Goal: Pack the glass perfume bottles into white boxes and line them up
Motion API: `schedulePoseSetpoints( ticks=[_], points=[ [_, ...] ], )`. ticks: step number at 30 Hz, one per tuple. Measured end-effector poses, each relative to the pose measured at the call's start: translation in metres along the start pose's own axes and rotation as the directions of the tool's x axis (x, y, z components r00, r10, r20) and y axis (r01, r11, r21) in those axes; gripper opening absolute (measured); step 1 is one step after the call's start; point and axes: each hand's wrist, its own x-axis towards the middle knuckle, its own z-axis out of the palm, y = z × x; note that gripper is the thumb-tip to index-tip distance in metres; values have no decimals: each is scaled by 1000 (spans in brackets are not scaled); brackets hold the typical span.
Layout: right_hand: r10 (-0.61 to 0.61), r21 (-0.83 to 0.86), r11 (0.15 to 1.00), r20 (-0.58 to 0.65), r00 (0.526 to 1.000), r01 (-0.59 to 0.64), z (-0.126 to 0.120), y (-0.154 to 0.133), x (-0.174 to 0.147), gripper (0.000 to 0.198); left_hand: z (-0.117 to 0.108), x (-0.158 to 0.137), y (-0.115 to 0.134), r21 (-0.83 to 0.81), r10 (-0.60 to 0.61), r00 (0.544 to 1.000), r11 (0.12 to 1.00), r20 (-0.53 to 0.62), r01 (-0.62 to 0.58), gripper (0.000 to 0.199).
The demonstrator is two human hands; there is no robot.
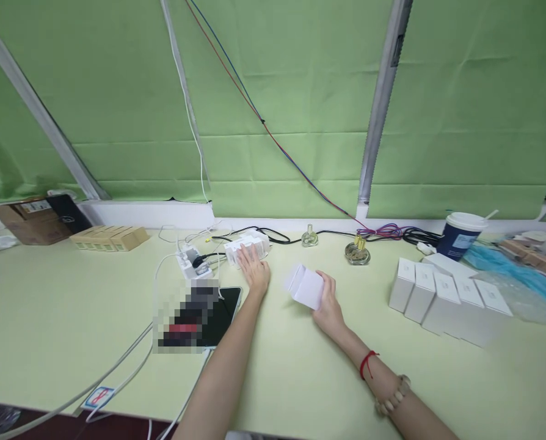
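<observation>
Landmark = black tablet (229,305), on the pale-yellow table, part of it pixelated. L forearm slants up along its R edge, overlapping it in view; L hand (253,272) is just past its far R corner — palm down, fingers a bit spread, laid over a group of small white packs (260,241). Can't tell if the fingertips grip or just rest there.

R hand (330,305) is to the R of the tablet, well apart from it, forearm coming in diagonally from lower R, w/ a red string bracelet (368,365) & a beaded bracelet (393,396) on it. Thumb & fingers are closed round one end of a white box (307,288) — box tilted, its far L end blurred, pointing twd the L hand; whether it touches the table, can't tell.

White power strip (204,271) w/ black plug sits just beyond the tablet. Small clear glass bottle (309,237) is farther back & R of the tablet; row of white cartons (444,299) well off to its R, lidded paper cup (460,235) behind those. Kraft boxes (110,238): back L of the tablet.
</observation>
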Motion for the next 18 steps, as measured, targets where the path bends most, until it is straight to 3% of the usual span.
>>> schedulePoseSetpoints(
  ticks=[3,6,9,13,18],
  points=[
    [10,-33,999,47,999,-8,-3,-6,-1,76,5,-1,1,52,113,989,992,91,-118,66],
    [34,-52,998,71,997,-30,-6,-9,0,74,5,-1,4,96,213,972,970,94,-222,64],
    [48,-59,997,72,996,-44,-8,-9,1,73,3,1,7,141,233,971,961,51,-238,68],
    [69,-76,995,92,993,-62,-9,-10,1,73,2,8,9,156,286,955,942,84,-296,73],
    [65,-69,996,86,994,-59,-8,-13,1,72,7,12,10,204,233,967,947,100,-249,73]
  ],
)
